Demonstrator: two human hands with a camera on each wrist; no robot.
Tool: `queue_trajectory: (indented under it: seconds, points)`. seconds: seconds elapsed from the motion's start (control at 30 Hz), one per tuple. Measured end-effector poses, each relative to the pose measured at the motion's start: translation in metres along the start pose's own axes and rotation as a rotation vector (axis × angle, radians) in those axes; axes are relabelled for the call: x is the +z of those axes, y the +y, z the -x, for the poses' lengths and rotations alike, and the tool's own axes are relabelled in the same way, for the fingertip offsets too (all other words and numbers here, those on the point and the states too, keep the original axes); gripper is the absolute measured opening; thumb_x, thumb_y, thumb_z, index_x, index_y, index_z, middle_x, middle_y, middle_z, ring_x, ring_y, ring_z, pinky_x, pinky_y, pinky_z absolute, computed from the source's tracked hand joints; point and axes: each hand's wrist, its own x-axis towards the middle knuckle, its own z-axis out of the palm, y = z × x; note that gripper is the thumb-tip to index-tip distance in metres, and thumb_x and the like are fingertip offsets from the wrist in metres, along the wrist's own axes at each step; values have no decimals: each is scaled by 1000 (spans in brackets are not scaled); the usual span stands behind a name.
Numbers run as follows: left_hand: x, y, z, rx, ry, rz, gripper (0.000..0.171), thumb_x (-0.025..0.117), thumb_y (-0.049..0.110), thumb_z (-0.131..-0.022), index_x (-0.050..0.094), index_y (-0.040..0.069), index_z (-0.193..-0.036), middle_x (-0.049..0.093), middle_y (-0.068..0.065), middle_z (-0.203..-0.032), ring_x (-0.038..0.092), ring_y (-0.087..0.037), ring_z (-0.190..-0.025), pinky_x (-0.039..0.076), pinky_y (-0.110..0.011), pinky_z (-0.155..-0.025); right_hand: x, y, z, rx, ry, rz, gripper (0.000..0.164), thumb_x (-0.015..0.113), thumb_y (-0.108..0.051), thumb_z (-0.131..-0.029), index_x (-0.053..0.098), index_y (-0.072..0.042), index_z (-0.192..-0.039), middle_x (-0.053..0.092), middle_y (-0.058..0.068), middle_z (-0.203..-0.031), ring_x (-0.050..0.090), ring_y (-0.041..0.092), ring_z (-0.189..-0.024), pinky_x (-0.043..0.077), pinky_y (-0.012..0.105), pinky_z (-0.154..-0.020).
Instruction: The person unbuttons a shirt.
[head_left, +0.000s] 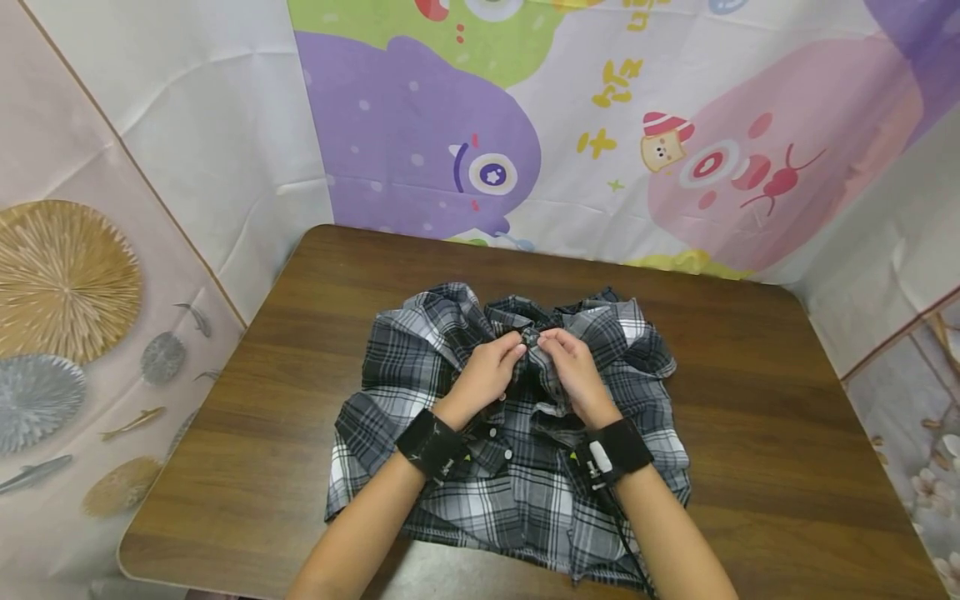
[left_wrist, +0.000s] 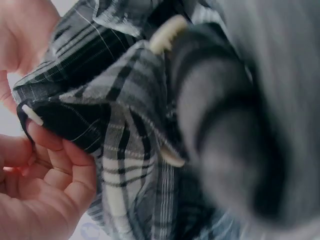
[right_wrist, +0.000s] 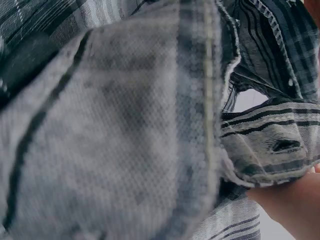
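Observation:
A black, grey and white plaid shirt (head_left: 480, 500) lies on the table with its collar end away from me. My left hand (head_left: 483, 371) pinches the fabric at the top of the front with thumb and fingers. Close beside it, my right hand (head_left: 576, 373) grips the facing edge, and the fingertips of both hands almost meet. A pale button (left_wrist: 33, 115) sits at the fingertips in the left wrist view. The right wrist view shows a buttonhole (right_wrist: 286, 145) in a striped band near the fingers. Loose cloth hides much of that view.
Below the hands, white buttons (head_left: 507, 455) run down the shirt's front. The brown wooden table (head_left: 247, 467) has rounded corners. Behind it hangs a cartoon-printed cloth (head_left: 585, 200), with more patterned cloth at both sides. A black cable (head_left: 626, 533) trails from the right wristband.

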Motion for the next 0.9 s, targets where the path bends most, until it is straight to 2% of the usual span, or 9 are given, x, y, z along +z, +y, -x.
queue_trajectory:
  seconds: [0.2,0.37,0.5,0.67,0.8,0.9]
  points:
    - [3,-3,-1,28,44,48,18,48,16,-97,51,9,-80,39,3,-59,42,-6,-43,38,-21,-54,-1,0,-1,78,-34,-111,13,47,-9,-90,59,-7,-87,55,-8,-83,51,4,-83,42,16,-75]
    - [7,-4,1,61,91,59,16,50,15,-96,53,9,-81,42,1,-61,43,-6,-48,38,-21,-55,-3,-6,-2,144,-69,-234,20,48,-7,-90,60,-13,-75,56,-8,-78,52,4,-78,45,16,-72]
    - [10,-4,2,85,132,62,16,51,15,-95,52,9,-81,43,0,-61,45,-8,-51,39,-22,-55,-4,-12,-2,231,-98,-312,25,49,-7,-90,61,-14,-69,57,-8,-76,54,4,-74,47,18,-70]
    - [14,-7,3,104,169,54,17,51,16,-95,53,9,-80,45,-1,-63,46,-12,-57,37,-22,-57,-5,-17,-3,336,-132,-340,23,48,-9,-88,60,-12,-70,58,-5,-78,57,6,-72,48,20,-67]
    - [17,-8,4,114,190,52,17,52,16,-95,53,8,-80,45,-1,-63,46,-13,-56,37,-22,-56,-7,-19,-5,393,-167,-354,22,46,-9,-87,58,-12,-69,58,-5,-73,57,6,-66,48,19,-62]
    - [19,-9,4,120,201,51,17,52,17,-95,54,9,-80,47,-2,-63,48,-12,-56,38,-22,-56,-10,-19,-8,434,-232,-373,26,42,-8,-86,57,-12,-65,59,-6,-67,56,5,-61,46,18,-58]
